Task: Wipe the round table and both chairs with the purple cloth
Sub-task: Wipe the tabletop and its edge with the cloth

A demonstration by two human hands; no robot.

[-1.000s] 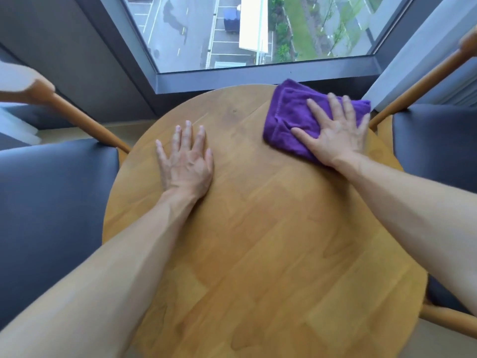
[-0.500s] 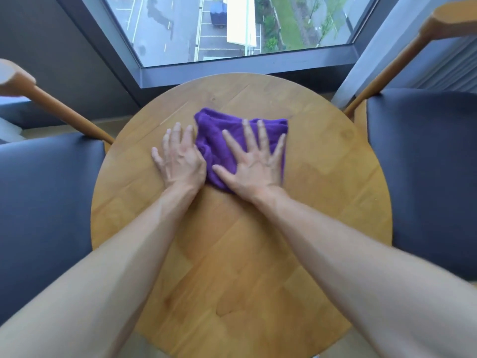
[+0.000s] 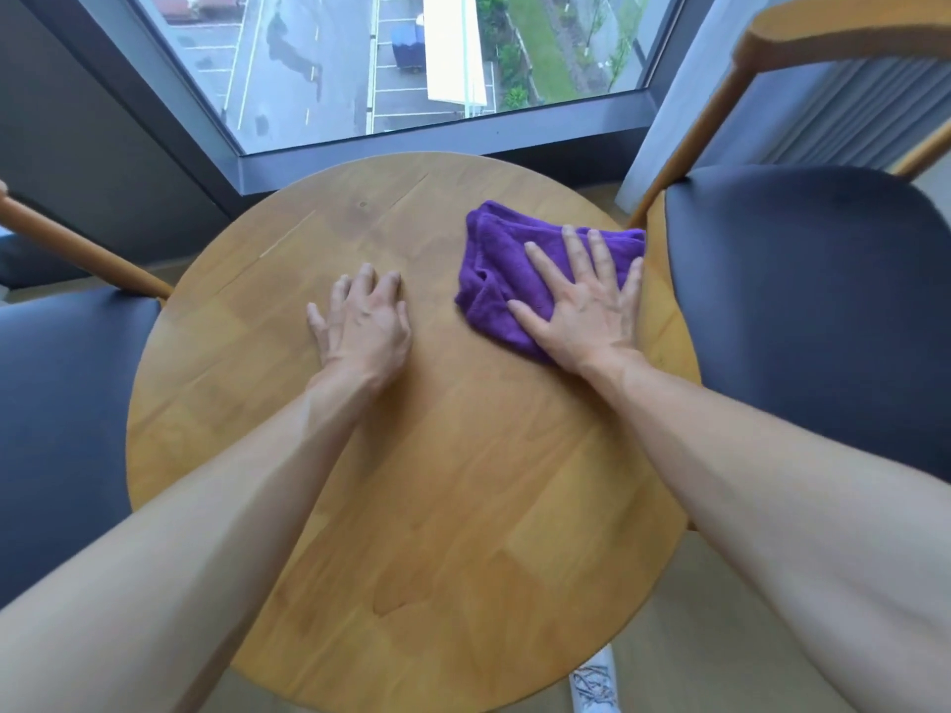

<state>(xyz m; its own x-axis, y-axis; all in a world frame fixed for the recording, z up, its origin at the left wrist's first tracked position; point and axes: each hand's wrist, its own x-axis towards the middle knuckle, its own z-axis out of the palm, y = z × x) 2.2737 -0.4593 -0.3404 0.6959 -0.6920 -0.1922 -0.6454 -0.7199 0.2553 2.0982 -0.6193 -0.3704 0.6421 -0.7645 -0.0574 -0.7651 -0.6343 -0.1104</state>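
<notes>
Head view shows the right hand (image 3: 581,311) pressing flat, fingers spread, on the purple cloth (image 3: 502,270) near the table's (image 3: 437,506) right edge, left hand (image 3: 363,321) flat and empty beside it; table-wiping step, near half likely next.

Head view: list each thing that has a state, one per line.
purple cloth: bunched, flat on the table under the right hand.
right hand: open, fingers spread, pressing the cloth.
left hand: open, palm down on bare wood.
round table: bare apart from cloth and hands.
left chair: seat unoccupied.
right chair: seat unoccupied.
</notes>
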